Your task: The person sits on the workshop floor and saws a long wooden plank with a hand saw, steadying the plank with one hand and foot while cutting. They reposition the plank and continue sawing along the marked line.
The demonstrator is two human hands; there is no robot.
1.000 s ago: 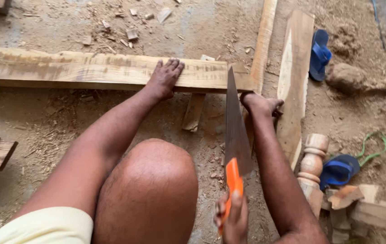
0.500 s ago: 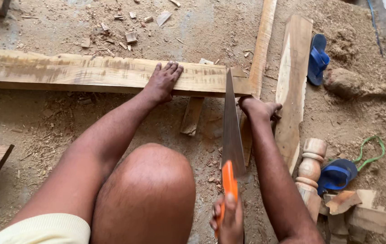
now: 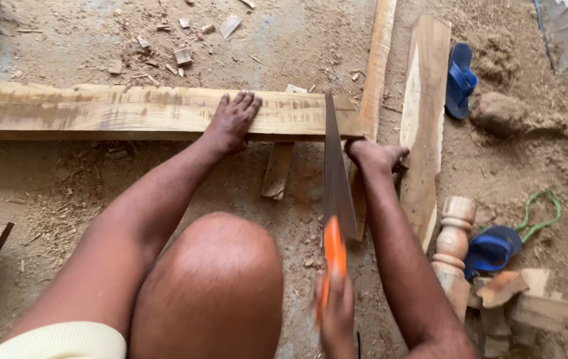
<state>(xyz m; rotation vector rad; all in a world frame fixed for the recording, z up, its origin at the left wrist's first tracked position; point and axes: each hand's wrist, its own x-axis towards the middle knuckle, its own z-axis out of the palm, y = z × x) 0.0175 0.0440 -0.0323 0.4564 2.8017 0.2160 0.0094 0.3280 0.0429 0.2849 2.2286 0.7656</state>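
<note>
Wood dust covers the floor [image 3: 84,193] where a long plank [image 3: 98,110] lies crosswise, propped on a short block [image 3: 277,169]. The left hand [image 3: 234,119] lies flat on top of the plank, fingers spread and gripping nothing, pressing it down. The right hand [image 3: 337,316] is closed around the orange handle of a saw [image 3: 336,186], whose blade runs away from the body and meets the plank near its right end. A foot [image 3: 372,156] is planted just right of the blade, and a bent knee [image 3: 214,279] fills the lower middle.

By the look of it, a crosscut is under way, with the blade sitting in the plank's near edge. A clean stroke here calls for a straight pull in line with the blade, the plank held firm, and the foot staying clear of the teeth.

How deep the cut goes cannot be made out, since the blade hides it. The right hand is blurred and partly cut off at the bottom edge. Off to the right, a second board [image 3: 424,113], a blue sandal [image 3: 460,80] and a turned wooden post [image 3: 453,239] lie on the floor.
</note>
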